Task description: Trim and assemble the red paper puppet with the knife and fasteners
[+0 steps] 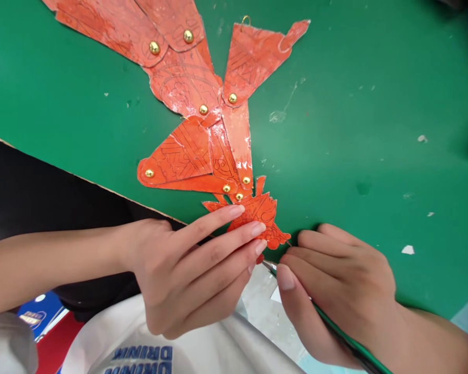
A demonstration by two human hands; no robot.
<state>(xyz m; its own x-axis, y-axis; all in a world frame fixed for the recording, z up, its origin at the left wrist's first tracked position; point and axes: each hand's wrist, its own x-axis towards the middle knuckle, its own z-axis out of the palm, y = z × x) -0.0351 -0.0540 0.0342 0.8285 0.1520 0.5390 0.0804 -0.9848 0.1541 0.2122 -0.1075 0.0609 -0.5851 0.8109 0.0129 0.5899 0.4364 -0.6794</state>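
Note:
A jointed, flat orange-red puppet (179, 83) with dark line drawings and gold-coloured round fasteners lies on the green tabletop. Its head piece (263, 210) reaches the near table edge. My left hand (203, 270) holds that piece, fingers stretched across the top; its thumb is mostly hidden. In my right hand (339, 291) is a slim paintbrush (339, 328) with a dark green handle, gripped between thumb and fingers. The brush's metal collar points left, and red shows at its tip, close to my left fingertips and the head's near edge.
Small white paper scraps (407, 250) and dried smears dot the green table (354, 140). A small metal ring (245, 21) sits on one puppet arm. Below the table edge are a white shirt with blue lettering (142, 353) and a blue and red item (42, 317).

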